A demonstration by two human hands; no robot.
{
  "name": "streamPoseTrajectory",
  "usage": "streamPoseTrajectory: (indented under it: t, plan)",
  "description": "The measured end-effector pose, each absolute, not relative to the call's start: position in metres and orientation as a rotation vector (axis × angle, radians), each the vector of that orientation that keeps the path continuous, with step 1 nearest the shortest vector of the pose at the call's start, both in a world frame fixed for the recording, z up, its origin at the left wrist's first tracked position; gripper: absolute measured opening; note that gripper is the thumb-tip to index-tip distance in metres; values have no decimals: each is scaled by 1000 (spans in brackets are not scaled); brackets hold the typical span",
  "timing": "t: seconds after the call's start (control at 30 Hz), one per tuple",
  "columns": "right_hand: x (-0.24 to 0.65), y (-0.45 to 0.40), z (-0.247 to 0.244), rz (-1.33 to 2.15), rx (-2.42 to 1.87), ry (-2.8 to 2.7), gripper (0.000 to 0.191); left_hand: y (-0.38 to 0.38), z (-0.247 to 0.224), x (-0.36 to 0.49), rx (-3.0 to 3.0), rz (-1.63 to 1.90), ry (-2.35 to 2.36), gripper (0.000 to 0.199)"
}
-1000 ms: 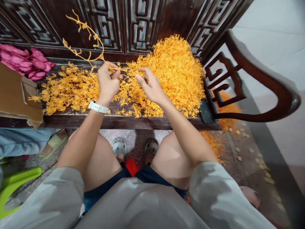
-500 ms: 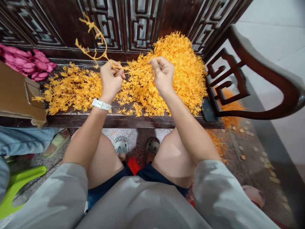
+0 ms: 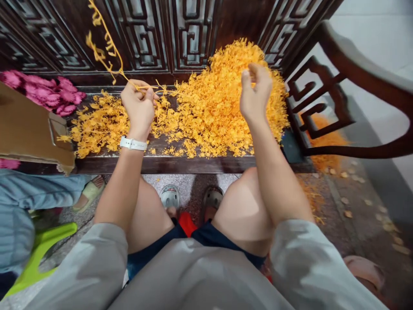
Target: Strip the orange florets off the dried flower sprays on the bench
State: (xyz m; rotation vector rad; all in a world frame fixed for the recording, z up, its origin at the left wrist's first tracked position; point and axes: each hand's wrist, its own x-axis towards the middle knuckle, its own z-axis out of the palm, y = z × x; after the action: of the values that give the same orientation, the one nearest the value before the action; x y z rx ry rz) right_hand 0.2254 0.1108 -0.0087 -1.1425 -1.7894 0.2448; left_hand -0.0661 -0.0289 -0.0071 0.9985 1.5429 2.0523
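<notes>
My left hand [image 3: 139, 103], with a pale watch strap at the wrist, pinches a branched orange stem [image 3: 111, 41]. Small orange pieces sit along the stem, which reaches up and to the left. Short stem ends stick out on the right side of the fingers. My right hand [image 3: 256, 92] hovers over the large orange pile [image 3: 213, 107], thumb and fingers apart, with nothing visible between them. A smaller orange heap [image 3: 100, 125] lies on the dark wooden bench [image 3: 209, 165], left of and partly behind my left hand.
A cardboard box [image 3: 32, 125] and pink pieces [image 3: 48, 92] are at the left. A dark object [image 3: 292, 148] lies at the bench's right end beside a carved wooden armrest [image 3: 371, 148]. Another person's jeans-clad leg [image 3: 41, 187] is at the lower left, near a green stool [image 3: 45, 254].
My right hand has moved right, away from my left hand, and its fingers have parted. My left hand has shifted slightly left with the stem. The view has shifted a little.
</notes>
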Motion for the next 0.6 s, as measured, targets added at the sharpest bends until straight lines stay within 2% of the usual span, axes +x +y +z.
streamPoseTrajectory:
  t: [0.17, 0.27, 0.37, 0.5, 0.6]
  plan:
    - [187, 60, 4, 573, -841, -2178, 64, -29, -11, -57, 1030, 2001, 1563, 27]
    - [174, 45, 1, 733, -753, -2236, 69, -27, -11, -50, 1037, 1963, 1603, 28]
    - [171, 51, 4, 781, -771, -2099, 69, -22, -9, -53, 1093, 1931, 1654, 23]
    - [203, 85, 21, 662, -845, -1524, 67, -22, -6, -94, 988, 2076, 1756, 28]
    - [235, 110, 22, 578, -847, -1359, 44, -34, -3, -128, 756, 2117, 1694, 29]
